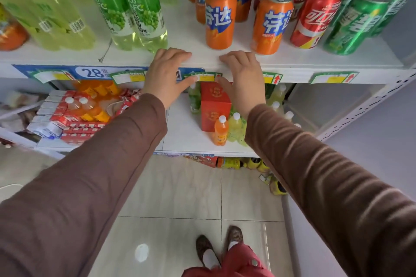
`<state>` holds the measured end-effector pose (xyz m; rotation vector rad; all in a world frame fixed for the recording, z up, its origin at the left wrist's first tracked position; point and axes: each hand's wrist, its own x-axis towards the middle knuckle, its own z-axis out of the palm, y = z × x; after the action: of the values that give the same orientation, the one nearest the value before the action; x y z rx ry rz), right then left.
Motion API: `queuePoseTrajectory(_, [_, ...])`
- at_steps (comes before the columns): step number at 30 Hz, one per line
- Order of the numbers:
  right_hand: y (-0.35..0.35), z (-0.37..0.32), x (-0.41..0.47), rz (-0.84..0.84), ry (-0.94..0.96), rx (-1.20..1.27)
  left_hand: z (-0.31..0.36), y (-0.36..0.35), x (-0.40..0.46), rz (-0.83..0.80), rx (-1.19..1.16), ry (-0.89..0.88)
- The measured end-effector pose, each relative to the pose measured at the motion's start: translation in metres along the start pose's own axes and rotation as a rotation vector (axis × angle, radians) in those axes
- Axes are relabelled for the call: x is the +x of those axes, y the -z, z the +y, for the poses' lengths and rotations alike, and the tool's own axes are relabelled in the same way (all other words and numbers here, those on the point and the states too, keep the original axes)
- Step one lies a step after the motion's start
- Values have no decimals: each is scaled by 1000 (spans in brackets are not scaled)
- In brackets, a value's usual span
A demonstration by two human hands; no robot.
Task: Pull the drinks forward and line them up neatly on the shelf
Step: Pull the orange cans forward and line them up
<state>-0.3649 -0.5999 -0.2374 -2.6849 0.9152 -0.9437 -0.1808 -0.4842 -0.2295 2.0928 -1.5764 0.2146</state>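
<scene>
On the white upper shelf (pixel 292 63) stand rows of cans: orange cans (pixel 220 18) in the middle, red cans (pixel 315 16) to their right, green cans (pixel 355 22) at the far right. Tall green bottles (pixel 144 7) fill the left part. My left hand (pixel 164 74) and my right hand (pixel 243 76) rest side by side on the shelf's front edge, fingers laid over the lip, just below the two front orange cans. Neither hand holds a drink.
A lower shelf (pixel 184 132) carries a red box (pixel 213 105), small orange and green bottles and red-and-white cartons (pixel 67 119). Price tags (pixel 333 77) hang along the upper shelf's edge. A perforated upright (pixel 371 105) stands at right. Tiled floor and my feet are below.
</scene>
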Motion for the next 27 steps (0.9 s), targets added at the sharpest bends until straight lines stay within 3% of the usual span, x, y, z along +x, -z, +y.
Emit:
queuePoseTrajectory(15, [-16, 0, 0, 118, 22, -63, -5, -12, 3, 132, -15, -39])
queuePoseTrajectory(24, [-5, -2, 2, 60, 17, -43, 0, -2, 7, 46, 20, -21])
queuePoseTrajectory(27, [11, 0, 1, -25, 2, 77, 5, 8, 11, -20, 0, -1])
